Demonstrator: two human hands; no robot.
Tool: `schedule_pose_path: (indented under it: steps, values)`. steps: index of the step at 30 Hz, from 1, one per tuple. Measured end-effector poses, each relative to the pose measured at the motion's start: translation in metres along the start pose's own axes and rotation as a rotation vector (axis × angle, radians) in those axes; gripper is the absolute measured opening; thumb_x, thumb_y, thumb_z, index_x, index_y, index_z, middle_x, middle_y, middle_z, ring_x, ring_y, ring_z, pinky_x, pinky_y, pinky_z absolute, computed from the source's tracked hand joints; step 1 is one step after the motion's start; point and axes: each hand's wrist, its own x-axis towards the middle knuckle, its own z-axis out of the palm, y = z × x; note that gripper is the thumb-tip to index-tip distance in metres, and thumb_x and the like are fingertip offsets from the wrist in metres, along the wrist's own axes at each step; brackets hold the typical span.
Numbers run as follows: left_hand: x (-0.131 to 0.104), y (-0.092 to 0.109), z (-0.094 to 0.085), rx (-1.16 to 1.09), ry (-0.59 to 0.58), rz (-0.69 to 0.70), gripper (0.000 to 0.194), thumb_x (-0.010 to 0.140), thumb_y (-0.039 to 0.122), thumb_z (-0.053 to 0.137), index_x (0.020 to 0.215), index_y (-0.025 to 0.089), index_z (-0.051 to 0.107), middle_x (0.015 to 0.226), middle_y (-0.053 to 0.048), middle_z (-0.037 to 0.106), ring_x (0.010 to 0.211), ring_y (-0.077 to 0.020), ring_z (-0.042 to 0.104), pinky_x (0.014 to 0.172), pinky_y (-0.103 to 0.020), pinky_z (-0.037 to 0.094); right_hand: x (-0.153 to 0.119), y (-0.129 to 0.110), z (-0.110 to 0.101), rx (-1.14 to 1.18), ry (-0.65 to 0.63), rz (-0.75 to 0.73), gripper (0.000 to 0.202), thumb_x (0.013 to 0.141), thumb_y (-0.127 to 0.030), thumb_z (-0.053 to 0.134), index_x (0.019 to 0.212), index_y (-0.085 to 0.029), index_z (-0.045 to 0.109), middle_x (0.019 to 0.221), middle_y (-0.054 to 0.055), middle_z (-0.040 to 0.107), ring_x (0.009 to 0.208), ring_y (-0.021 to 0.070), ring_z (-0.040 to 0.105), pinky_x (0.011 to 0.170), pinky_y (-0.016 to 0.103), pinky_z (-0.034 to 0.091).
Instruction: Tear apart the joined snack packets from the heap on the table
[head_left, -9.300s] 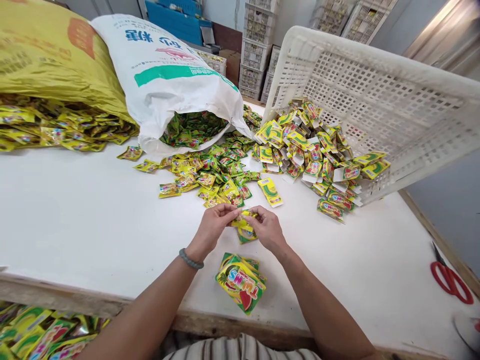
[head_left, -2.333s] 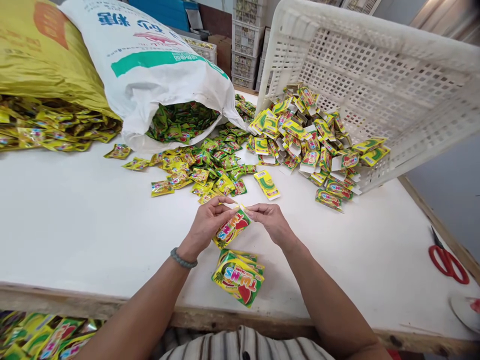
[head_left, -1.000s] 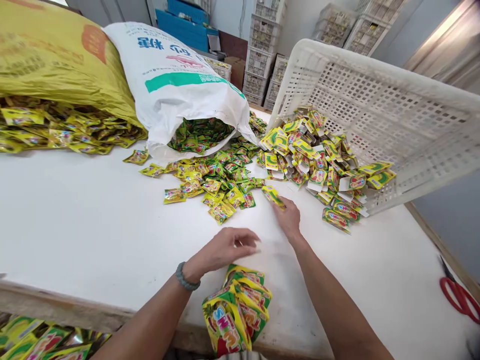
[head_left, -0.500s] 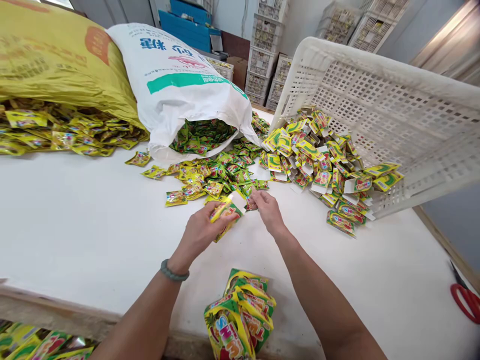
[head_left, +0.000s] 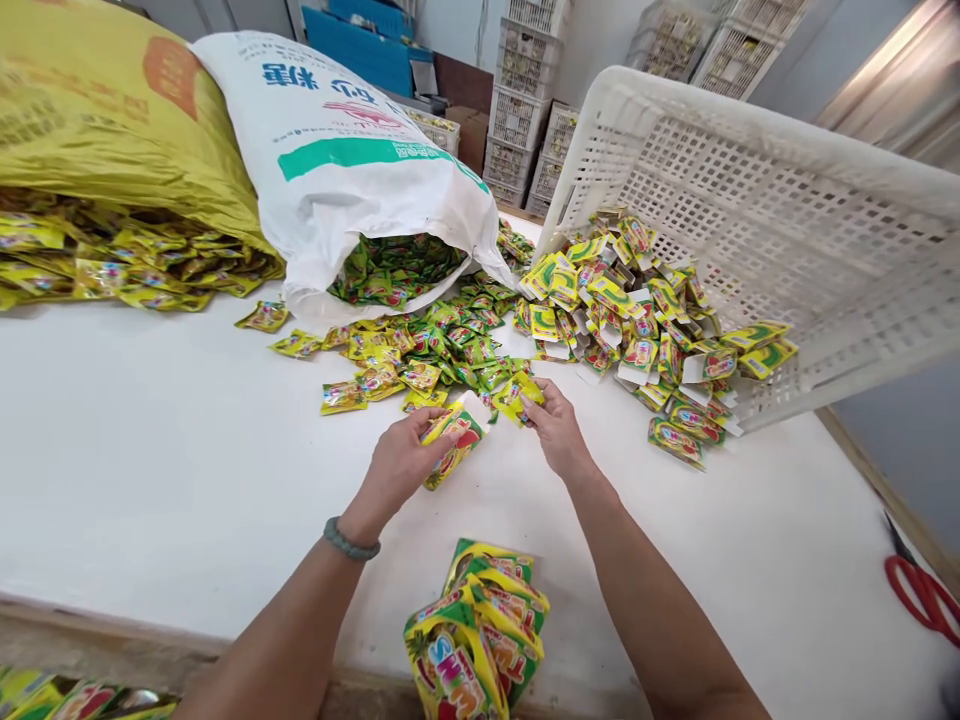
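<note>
My left hand (head_left: pixel 401 455) grips a small printed candy box (head_left: pixel 456 440), tilted, its white flap open toward the upper right. Between the fingertips of my right hand (head_left: pixel 555 425) is a yellow candy sachet (head_left: pixel 516 398), just right of the box's open end. Behind both hands spreads a pile of green and yellow sachets (head_left: pixel 450 345), spilling from the mouth of a white sack (head_left: pixel 375 190). Near the table's front edge lies a stack of larger printed packs (head_left: pixel 476 635). Many small open boxes (head_left: pixel 637 310) are heaped to the right.
A white plastic crate (head_left: pixel 750 200) lies tipped on its side behind the boxes. At left a yellow sack (head_left: pixel 112 110) bulges over more sachets (head_left: pixel 135 260). Red-handled scissors (head_left: pixel 919 590) rest at the right edge. Stacked crates (head_left: pixel 521 100) stand at the back wall.
My right hand has drawn back slightly from the pile, and a yellow sachet now shows in its fingers. The box in my left hand is turned a little, its white flap more visible.
</note>
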Motion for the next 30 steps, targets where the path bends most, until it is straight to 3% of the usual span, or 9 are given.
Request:
schedule_pose_path:
  steps: [4, 9, 13, 20, 25, 30]
  values:
    - [0.0, -0.002, 0.006, -0.196, -0.198, -0.063, 0.057, 0.061, 0.054, 0.078, 0.103, 0.016, 0.071, 0.093, -0.007, 0.075, 0.082, -0.0239, 0.067, 0.071, -0.031, 0.05, -0.014, 0.0, -0.004, -0.05, -0.037, 0.019, 0.036, 0.072, -0.04, 0.07, 0.098, -0.024, 0.051, 0.069, -0.005, 0.059, 0.062, 0.0118, 0.054, 0.06, 0.024, 0.044]
    - [0.0, -0.003, 0.008, -0.366, -0.293, -0.155, 0.051, 0.056, 0.05, 0.083, 0.092, 0.014, 0.073, 0.08, -0.004, 0.073, 0.063, -0.0151, 0.061, 0.058, -0.025, 0.045, -0.018, 0.01, -0.009, -0.192, -0.175, 0.027, 0.028, 0.076, -0.039, 0.066, 0.097, -0.022, 0.061, 0.075, -0.002, 0.06, 0.068, 0.0132, 0.055, 0.066, 0.026, 0.045]
    - [-0.001, -0.003, 0.01, -0.358, -0.298, -0.202, 0.047, 0.056, 0.05, 0.083, 0.084, 0.014, 0.074, 0.069, -0.002, 0.072, 0.054, -0.011, 0.055, 0.05, -0.022, 0.04, -0.016, 0.009, -0.013, -0.264, -0.294, 0.087, 0.027, 0.077, -0.04, 0.064, 0.095, -0.021, 0.069, 0.081, 0.0, 0.065, 0.074, 0.015, 0.057, 0.069, 0.028, 0.046]
    - [0.0, -0.007, 0.014, -0.432, -0.287, -0.266, 0.047, 0.051, 0.048, 0.086, 0.081, 0.014, 0.073, 0.067, -0.002, 0.071, 0.054, -0.0111, 0.057, 0.051, -0.021, 0.041, -0.011, 0.003, -0.014, -0.171, -0.327, 0.138, 0.032, 0.074, -0.042, 0.068, 0.098, -0.02, 0.07, 0.081, 0.0, 0.065, 0.072, 0.0146, 0.056, 0.07, 0.028, 0.044]
    - [-0.001, -0.006, 0.015, -0.413, -0.269, -0.197, 0.043, 0.057, 0.047, 0.084, 0.082, 0.014, 0.073, 0.066, 0.0, 0.069, 0.051, -0.0075, 0.05, 0.049, -0.019, 0.037, -0.004, 0.0, -0.016, -0.358, -0.344, 0.137, 0.029, 0.075, -0.036, 0.065, 0.098, -0.019, 0.071, 0.067, -0.003, 0.055, 0.06, 0.0111, 0.044, 0.059, 0.025, 0.034]
    - [-0.001, -0.006, 0.016, -0.405, -0.284, -0.187, 0.044, 0.056, 0.045, 0.086, 0.084, 0.013, 0.072, 0.072, -0.002, 0.072, 0.058, -0.0107, 0.058, 0.054, -0.021, 0.042, -0.002, 0.001, -0.005, -0.455, -0.367, 0.036, 0.029, 0.075, -0.032, 0.064, 0.101, -0.021, 0.069, 0.065, -0.005, 0.047, 0.06, 0.0108, 0.039, 0.058, 0.024, 0.032]
